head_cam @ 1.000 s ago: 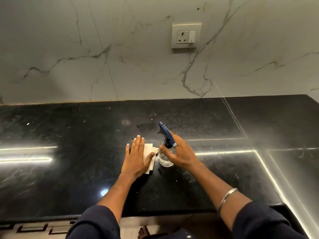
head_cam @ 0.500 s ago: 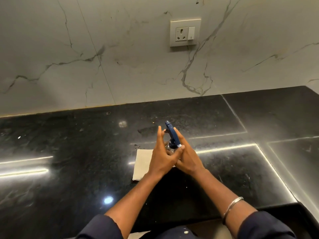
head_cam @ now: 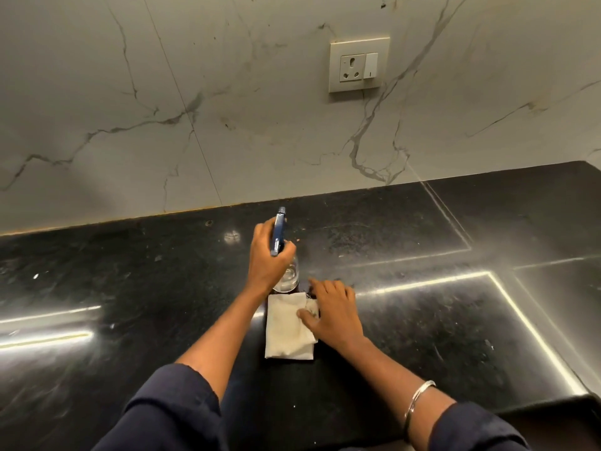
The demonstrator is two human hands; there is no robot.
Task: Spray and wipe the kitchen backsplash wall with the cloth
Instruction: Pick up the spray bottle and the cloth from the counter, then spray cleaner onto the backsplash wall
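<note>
Legible text: none. Spray bottle [head_cam: 286,278]: no label or print readable on the clear body or blue head. Cloth [head_cam: 285,330]: plain, unmarked. Socket plate [head_cam: 359,43] on the wall: no brand or rating readable. Rocker switch [head_cam: 371,61]: one short dark vertical stroke near its lower edge, the only mark.

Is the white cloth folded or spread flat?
Folded: the white cloth is a compact rectangle, with layered edges showing at its lower right corner.
</note>
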